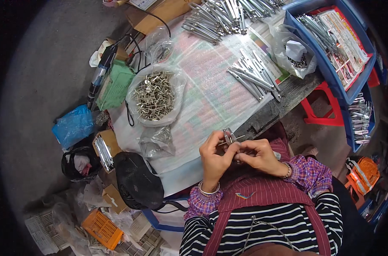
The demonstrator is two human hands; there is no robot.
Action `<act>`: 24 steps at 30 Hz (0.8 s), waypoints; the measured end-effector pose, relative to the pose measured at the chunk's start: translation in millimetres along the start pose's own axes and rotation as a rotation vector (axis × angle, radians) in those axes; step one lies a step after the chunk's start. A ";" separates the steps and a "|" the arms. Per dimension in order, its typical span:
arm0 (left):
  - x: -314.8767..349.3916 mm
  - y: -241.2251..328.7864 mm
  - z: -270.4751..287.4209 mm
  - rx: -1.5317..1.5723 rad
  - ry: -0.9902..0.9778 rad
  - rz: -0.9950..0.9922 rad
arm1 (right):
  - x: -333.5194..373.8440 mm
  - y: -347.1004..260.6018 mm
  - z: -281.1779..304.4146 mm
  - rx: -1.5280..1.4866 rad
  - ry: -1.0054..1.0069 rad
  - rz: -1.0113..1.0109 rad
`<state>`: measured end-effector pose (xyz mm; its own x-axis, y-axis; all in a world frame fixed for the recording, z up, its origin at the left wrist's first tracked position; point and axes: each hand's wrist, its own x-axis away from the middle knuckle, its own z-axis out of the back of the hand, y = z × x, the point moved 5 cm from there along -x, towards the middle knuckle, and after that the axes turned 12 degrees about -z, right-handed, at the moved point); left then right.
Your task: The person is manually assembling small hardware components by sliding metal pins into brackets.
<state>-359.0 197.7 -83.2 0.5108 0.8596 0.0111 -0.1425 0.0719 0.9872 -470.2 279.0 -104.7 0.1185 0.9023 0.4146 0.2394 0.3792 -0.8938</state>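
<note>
My left hand and my right hand meet close to my body, at the table's near edge. Between their closed fingertips is a small silver metal bracket, with a thin pin sticking out crosswise. My fingers cover its lower part. Beyond my left hand, a clear plastic bag lies open, full of flat-headed metal pins. A smaller clear bag of tiny parts rests just nearer. Farther off to the right is a small group of long silver metal bars.
A large pile of metal bars covers the table's far end. Blue trays hold more metal pieces at the right, above a red stool. A power screwdriver lies beside a green basket. A black cap sits at the near left.
</note>
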 end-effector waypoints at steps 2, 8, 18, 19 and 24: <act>0.7 -1.6 3.9 -0.126 -0.060 -0.097 | 1.8 0.1 -0.9 0.044 -0.013 0.015; -1.7 -0.8 2.8 0.027 -0.015 -0.031 | 1.4 -0.4 -0.1 0.044 -0.022 0.030; 0.7 -5.1 11.8 -0.182 -0.148 -0.085 | 2.2 2.6 -1.7 -0.011 -0.044 0.044; 0.3 -5.3 8.8 -0.074 -0.074 -0.068 | 1.3 2.5 -1.3 0.026 -0.054 0.041; -4.0 5.6 7.1 -0.110 -0.022 -0.157 | 1.2 6.5 -0.8 0.048 -0.056 0.039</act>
<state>-355.8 191.1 -76.6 0.5519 0.8226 -0.1367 -0.1512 0.2599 0.9537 -467.8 282.4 -109.8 0.0721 0.9260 0.3706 0.1887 0.3522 -0.9167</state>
